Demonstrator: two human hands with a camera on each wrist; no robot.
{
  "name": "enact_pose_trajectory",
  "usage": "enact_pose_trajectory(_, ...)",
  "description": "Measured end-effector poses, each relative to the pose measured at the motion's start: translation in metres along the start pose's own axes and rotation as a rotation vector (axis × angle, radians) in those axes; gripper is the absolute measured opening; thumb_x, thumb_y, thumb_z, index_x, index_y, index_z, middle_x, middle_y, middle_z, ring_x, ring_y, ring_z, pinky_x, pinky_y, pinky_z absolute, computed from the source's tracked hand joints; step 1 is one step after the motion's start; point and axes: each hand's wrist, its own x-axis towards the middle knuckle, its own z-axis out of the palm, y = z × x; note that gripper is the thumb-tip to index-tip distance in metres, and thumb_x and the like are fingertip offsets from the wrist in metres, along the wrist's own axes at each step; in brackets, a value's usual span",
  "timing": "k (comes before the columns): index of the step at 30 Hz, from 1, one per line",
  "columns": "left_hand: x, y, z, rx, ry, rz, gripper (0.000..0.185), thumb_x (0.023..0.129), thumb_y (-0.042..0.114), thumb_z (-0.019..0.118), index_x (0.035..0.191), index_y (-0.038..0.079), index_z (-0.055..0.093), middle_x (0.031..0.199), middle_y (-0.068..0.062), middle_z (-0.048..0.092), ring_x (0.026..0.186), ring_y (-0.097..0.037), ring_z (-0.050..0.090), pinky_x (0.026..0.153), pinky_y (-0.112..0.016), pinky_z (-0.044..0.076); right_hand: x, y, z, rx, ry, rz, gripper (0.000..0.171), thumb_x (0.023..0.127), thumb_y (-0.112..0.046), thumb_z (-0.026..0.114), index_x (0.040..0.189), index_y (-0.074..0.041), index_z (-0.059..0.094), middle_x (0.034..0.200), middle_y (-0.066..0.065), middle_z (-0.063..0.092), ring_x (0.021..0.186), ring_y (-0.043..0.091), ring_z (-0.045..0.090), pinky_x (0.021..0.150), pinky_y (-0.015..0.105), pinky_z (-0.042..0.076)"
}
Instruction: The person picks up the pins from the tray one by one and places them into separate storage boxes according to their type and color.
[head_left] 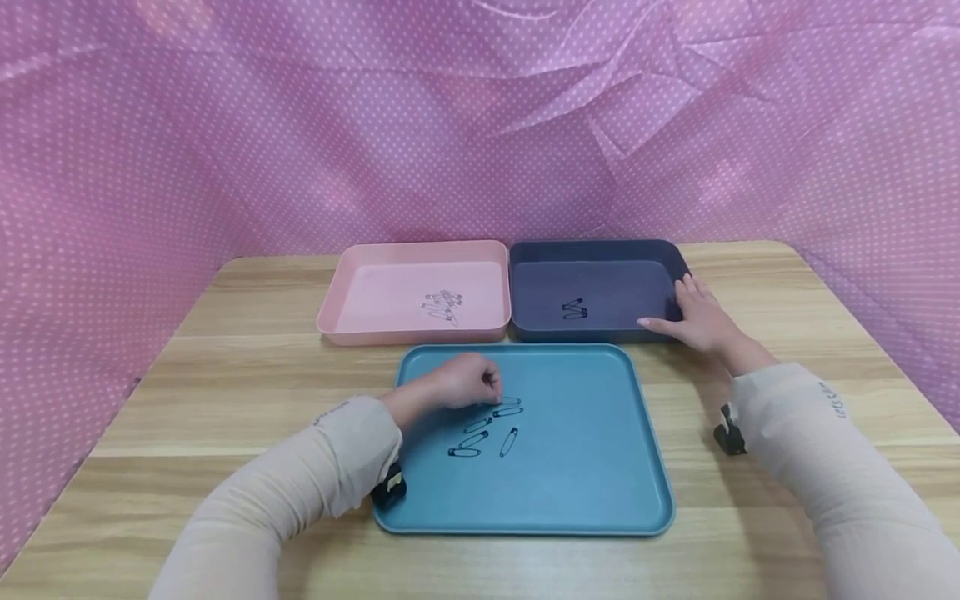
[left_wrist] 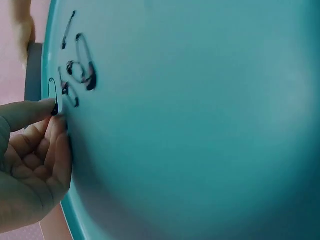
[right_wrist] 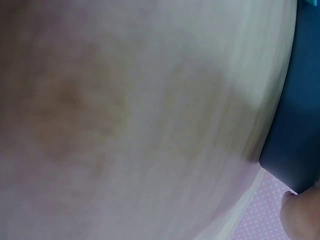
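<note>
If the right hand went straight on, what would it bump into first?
The dark tray, most likely: the right hand lies at its right side, though exact depth is unclear.

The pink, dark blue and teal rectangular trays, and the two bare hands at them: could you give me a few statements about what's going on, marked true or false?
1. The left hand pinches a black-headed wire safety pin. True.
2. The right hand also pinches a safety pin. False: it touches the edge of the dark blue rectangular tray.
3. Dark safety pins lie in the dark blue tray. True.
4. The pink rectangular tray stands on the flat teal rectangular tray. False: it stands on the wooden table.
</note>
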Motion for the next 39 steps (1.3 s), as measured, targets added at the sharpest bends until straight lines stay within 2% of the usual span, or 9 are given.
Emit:
enact_pose_trajectory(5,0.005,0.001,-0.004,-0.158,0.011,-0.044,0.009,0.082,0.007,0.055,0.073,0.008,0.058,0.071,-0.002,0.057,0.066,-0.014,0.054,0.059,-0.024,0.045,0.001,0.001,0.0,-0.003,0.001,-0.002,0.103,0.077,-0.061,0.044,0.132,0.012,-0.001,0.137,0.028,-0.01,0.125,0.034,-0.016,0.099,0.05,-0.003)
enact_pose_trajectory(12,0.018,0.008,-0.012,-0.369,0.058,-0.044,0.006,0.082,0.008,0.057,0.083,0.002,0.06,0.077,-0.007,0.059,0.071,-0.017,0.058,0.063,-0.025,0.049,0.001,-0.002,0.0,0.008,-0.001,-0.008,0.102,0.077,-0.061,0.045,0.132,0.013,-0.001,0.137,0.028,-0.01,0.125,0.034,-0.015,0.099,0.05,-0.004)
enact_pose_trajectory(20,0.039,0.025,-0.024,-0.514,0.176,-0.047,0.008,0.081,0.009,0.059,0.087,0.004,0.062,0.082,-0.007,0.06,0.075,-0.017,0.06,0.069,-0.028,0.049,0.002,-0.002,0.0,0.01,0.002,-0.009,0.102,0.077,-0.061,0.045,0.132,0.012,-0.001,0.137,0.028,-0.01,0.125,0.033,-0.016,0.099,0.05,-0.003)
enact_pose_trajectory(24,0.05,0.033,-0.028,-0.537,0.214,-0.065,0.013,0.08,0.011,0.061,0.091,0.005,0.063,0.086,-0.004,0.061,0.077,-0.014,0.06,0.072,-0.031,0.048,0.002,-0.002,-0.001,0.013,0.005,-0.011,0.102,0.078,-0.06,0.045,0.131,0.013,-0.002,0.137,0.028,-0.01,0.125,0.034,-0.016,0.099,0.05,-0.004)
enact_pose_trajectory(29,0.066,0.039,-0.029,-0.49,0.249,-0.052,0.015,0.08,0.015,0.061,0.093,0.007,0.064,0.088,-0.001,0.06,0.078,-0.011,0.06,0.074,-0.032,0.047,0.001,-0.003,-0.001,0.007,0.003,-0.005,0.102,0.078,-0.06,0.044,0.131,0.013,-0.002,0.137,0.028,-0.011,0.125,0.034,-0.016,0.099,0.051,-0.003)
enact_pose_trajectory(32,0.077,0.04,-0.027,-0.51,0.27,-0.055,0.015,0.081,0.012,0.06,0.094,0.005,0.064,0.087,-0.001,0.06,0.077,-0.011,0.059,0.074,-0.029,0.047,0.0,-0.003,0.0,0.005,-0.001,0.001,0.102,0.077,-0.061,0.045,0.132,0.013,-0.001,0.137,0.028,-0.011,0.125,0.035,-0.016,0.099,0.051,-0.003)
enact_pose_trajectory(39,0.105,0.038,-0.023,-0.58,0.31,-0.107,0.014,0.083,0.005,0.055,0.094,0.003,0.064,0.082,-0.003,0.061,0.074,-0.012,0.06,0.069,-0.025,0.048,-0.002,-0.002,0.0,0.006,0.003,0.002,0.102,0.077,-0.06,0.045,0.132,0.012,-0.001,0.137,0.028,-0.01,0.125,0.035,-0.015,0.098,0.051,-0.003)
